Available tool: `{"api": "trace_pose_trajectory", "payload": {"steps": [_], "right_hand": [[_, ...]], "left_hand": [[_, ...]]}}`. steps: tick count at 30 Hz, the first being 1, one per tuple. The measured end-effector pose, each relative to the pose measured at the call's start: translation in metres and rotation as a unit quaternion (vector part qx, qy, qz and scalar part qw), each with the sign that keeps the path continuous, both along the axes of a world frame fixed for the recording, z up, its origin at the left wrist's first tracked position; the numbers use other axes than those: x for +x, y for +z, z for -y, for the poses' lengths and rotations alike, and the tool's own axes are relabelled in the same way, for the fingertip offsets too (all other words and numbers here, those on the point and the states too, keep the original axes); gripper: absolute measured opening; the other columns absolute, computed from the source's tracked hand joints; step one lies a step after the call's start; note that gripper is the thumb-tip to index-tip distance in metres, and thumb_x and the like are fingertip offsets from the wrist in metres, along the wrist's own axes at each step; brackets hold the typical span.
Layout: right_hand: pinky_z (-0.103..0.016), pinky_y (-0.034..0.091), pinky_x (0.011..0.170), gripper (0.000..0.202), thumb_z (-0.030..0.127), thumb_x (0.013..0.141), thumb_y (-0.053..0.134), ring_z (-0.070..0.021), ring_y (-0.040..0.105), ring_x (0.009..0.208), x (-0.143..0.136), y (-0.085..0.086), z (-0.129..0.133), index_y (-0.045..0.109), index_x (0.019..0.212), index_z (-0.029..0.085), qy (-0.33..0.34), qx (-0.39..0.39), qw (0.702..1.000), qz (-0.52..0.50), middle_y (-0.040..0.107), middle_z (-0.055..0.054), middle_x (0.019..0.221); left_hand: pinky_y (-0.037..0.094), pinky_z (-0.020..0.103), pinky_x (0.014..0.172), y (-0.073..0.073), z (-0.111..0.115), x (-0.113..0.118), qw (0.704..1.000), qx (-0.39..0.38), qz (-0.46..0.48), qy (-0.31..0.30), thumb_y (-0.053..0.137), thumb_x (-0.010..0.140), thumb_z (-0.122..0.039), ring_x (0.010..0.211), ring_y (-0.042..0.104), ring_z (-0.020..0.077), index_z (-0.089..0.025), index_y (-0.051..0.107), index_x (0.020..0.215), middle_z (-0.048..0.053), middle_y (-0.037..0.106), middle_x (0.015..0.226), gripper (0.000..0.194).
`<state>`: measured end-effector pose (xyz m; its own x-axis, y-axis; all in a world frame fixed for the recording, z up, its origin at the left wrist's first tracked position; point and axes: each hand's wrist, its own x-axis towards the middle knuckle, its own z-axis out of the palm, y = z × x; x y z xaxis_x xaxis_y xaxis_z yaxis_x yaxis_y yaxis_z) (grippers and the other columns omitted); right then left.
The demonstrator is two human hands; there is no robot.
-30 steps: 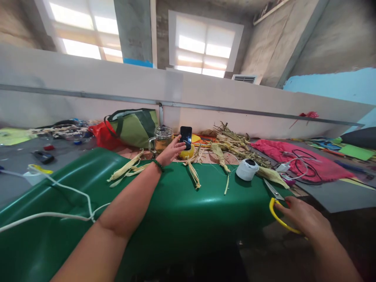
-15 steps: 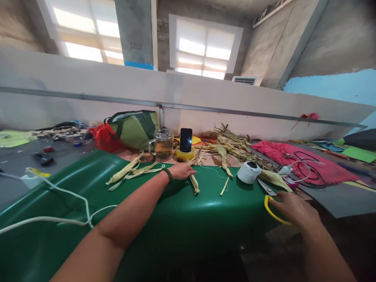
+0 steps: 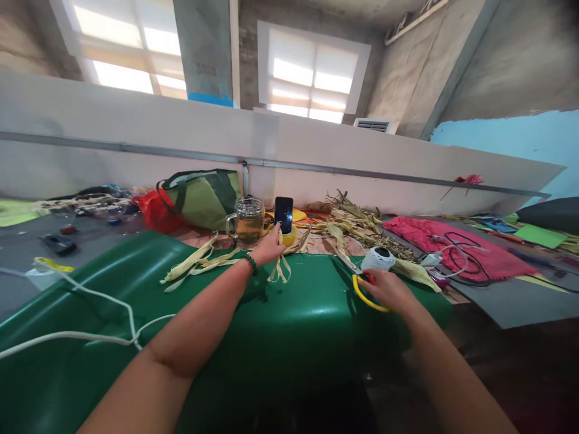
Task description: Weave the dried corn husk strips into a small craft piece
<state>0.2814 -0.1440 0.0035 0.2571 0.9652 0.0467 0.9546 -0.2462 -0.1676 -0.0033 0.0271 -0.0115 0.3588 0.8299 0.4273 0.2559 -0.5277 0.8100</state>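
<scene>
My left hand [image 3: 268, 246], a beaded bracelet at its wrist, is closed on a dried corn husk [image 3: 281, 271] that hangs from the fingers above the green mat. My right hand [image 3: 389, 290] grips a pair of scissors [image 3: 367, 295] with yellow handles, blades pointing up and to the left. Just behind the scissors, a white thread spool [image 3: 379, 259] stands at the mat's back edge. Another corn husk [image 3: 335, 236] lies near the blade tips. More pale husk strips [image 3: 190, 260] rest left of my left hand.
The green mat [image 3: 294, 313] drapes over the near edge. Behind it stand a glass mug of amber liquid [image 3: 249, 226] and an upright phone [image 3: 283, 212]. A heap of dried stalks [image 3: 355, 220] lies beyond the spool. White cables [image 3: 90, 337] cross the left; pink cloth [image 3: 465, 247] is right.
My left hand has lifted the corn husk off the mat. My right hand has carried the scissors leftward, from right of the spool to in front of it.
</scene>
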Motion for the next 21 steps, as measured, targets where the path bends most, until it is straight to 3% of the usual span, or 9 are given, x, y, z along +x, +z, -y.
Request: {"api": "trace_pose_trajectory", "payload": {"steps": [5, 9, 13, 17, 21], "right_hand": [[-0.032, 0.044, 0.074, 0.045, 0.042, 0.089, 0.047, -0.0287, 0.064, 0.100, -0.014, -0.007, -0.021, 0.060, 0.124, 0.016, -0.071, 0.028, 0.996, 0.037, 0.068, -0.016, 0.111], [-0.034, 0.045, 0.078, 0.041, 0.039, 0.092, 0.043, -0.0287, 0.063, 0.105, -0.033, -0.021, -0.020, 0.059, 0.122, 0.016, -0.041, -0.031, 0.996, 0.069, 0.067, -0.016, 0.113], [-0.033, 0.045, 0.078, 0.032, 0.035, 0.091, 0.046, -0.0295, 0.060, 0.109, -0.055, -0.010, -0.018, 0.067, 0.107, 0.016, -0.030, -0.059, 0.990, 0.123, 0.065, -0.018, 0.114], [-0.030, 0.043, 0.076, 0.032, 0.038, 0.094, 0.043, -0.0222, 0.065, 0.093, -0.095, 0.015, -0.040, 0.067, 0.104, 0.020, 0.105, 0.084, 0.991, 0.004, 0.071, -0.011, 0.100], [-0.027, 0.041, 0.069, 0.034, 0.046, 0.089, 0.049, -0.0181, 0.062, 0.077, -0.146, 0.021, -0.098, 0.069, 0.088, 0.019, 0.193, 0.210, 0.944, -0.164, 0.071, -0.006, 0.085]], "left_hand": [[0.036, 0.022, 0.056, 0.006, -0.004, -0.004, 0.994, -0.067, 0.040, 0.075, 0.059, 0.069, -0.017, 0.050, 0.044, 0.0109, -0.007, 0.050, 0.126, -0.006, 0.049, 0.052, 0.058], [0.029, 0.022, 0.048, 0.014, 0.002, -0.004, 0.987, -0.137, 0.077, 0.021, 0.055, 0.077, -0.031, 0.044, 0.038, 0.0088, -0.009, 0.063, 0.092, -0.004, 0.047, 0.048, 0.028], [0.029, 0.021, 0.047, 0.018, 0.010, 0.000, 0.981, -0.164, 0.105, -0.005, 0.060, 0.073, -0.036, 0.045, 0.041, 0.0080, -0.012, 0.060, 0.074, -0.002, 0.052, 0.050, 0.025], [0.032, 0.019, 0.049, 0.017, 0.013, 0.003, 0.980, -0.152, 0.117, -0.045, 0.071, 0.062, -0.039, 0.049, 0.043, 0.0063, -0.012, 0.058, 0.066, -0.003, 0.054, 0.054, 0.031], [0.035, 0.019, 0.052, 0.015, 0.007, -0.003, 0.986, -0.118, 0.100, -0.053, 0.073, 0.055, -0.039, 0.053, 0.044, 0.0070, -0.011, 0.062, 0.063, -0.003, 0.056, 0.055, 0.032]]}}
